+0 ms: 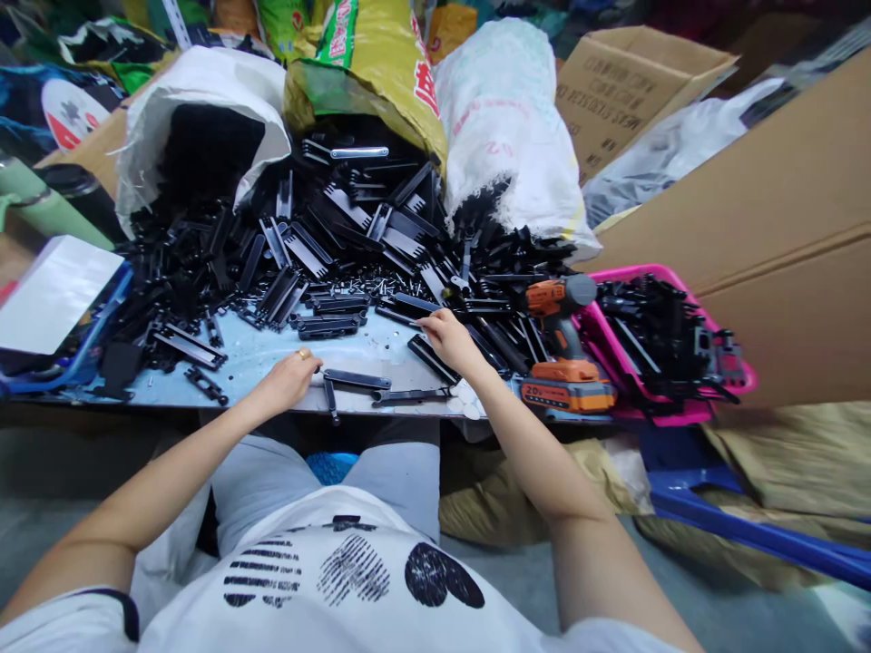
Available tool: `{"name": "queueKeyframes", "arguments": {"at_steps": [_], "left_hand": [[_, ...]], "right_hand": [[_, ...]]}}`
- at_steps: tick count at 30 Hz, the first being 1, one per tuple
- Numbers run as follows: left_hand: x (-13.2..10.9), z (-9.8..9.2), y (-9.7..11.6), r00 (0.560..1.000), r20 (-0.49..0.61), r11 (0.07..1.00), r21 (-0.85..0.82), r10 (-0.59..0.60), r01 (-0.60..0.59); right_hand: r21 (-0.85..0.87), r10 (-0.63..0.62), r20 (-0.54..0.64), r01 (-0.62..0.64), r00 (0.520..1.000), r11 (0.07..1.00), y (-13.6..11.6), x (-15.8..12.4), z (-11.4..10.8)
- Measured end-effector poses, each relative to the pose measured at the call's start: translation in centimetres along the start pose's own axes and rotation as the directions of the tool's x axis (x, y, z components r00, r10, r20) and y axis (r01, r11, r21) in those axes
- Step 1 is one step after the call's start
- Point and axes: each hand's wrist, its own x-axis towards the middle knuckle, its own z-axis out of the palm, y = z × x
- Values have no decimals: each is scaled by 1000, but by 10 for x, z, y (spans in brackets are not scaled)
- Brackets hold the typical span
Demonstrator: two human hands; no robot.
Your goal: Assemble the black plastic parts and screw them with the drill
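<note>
At the table's front edge, my left hand (291,377) has its thumb and fingers pinched together. Whatever is between those fingertips is too small to make out. Just right of them lies a flat black bar (357,378), with a short black link (330,401) angled down at its left end over the edge. A dark open-end wrench (412,395) rests beside the bar. My right hand (449,339) is closed, its fingertips at the end of a slim black metal strip (396,316) by the pile. What this hand grips, if anything, is hidden.
A heap of black metal parts (272,240) spills from a white sack (272,100), a yellow sack (387,82) and another white sack (510,109). Small screws (371,281) lie before it. An orange cordless drill (564,372) stands by a pink basket (741,363) of parts.
</note>
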Motion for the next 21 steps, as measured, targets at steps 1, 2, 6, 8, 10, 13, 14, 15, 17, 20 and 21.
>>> {"name": "queueKeyframes", "arguments": {"at_steps": [1,2,6,8,10,13,14,15,17,20,21], "left_hand": [[3,0,4,1000,10,999,41,1,-2],[6,0,8,1000,25,996,83,9,-11],[18,-1,22,981,153,969,200,118,-148],[18,4,22,982,137,968,196,132,-157],[15,13,18,994,30,983,148,110,-113],[9,30,8,979,-128,986,79,156,-146],[8,35,5,968,-168,981,77,186,-175],[7,39,3,955,-209,977,79,209,-197],[6,45,-1,932,-280,973,78,230,-217],[5,48,-3,912,-323,967,59,255,-249],[5,48,-3,911,-323,966,46,255,-254]], "right_hand": [[69,-14,-6,14,1000,998,-9,-4,-2],[130,-19,1,19,1000,991,-18,-8,-3],[293,-3,125,-34,992,956,-48,-27,-4],[297,-18,193,-41,981,954,-57,-34,-2],[262,-38,232,-25,972,965,-62,-38,0],[187,-97,251,50,963,981,-68,-39,2],[162,-126,254,86,959,983,-70,-38,4],[135,-157,255,125,954,983,-72,-38,6],[85,-213,256,198,943,977,-73,-39,11],[75,-281,247,271,927,960,-67,-50,23],[92,-292,224,278,930,956,-64,-55,27]]}}
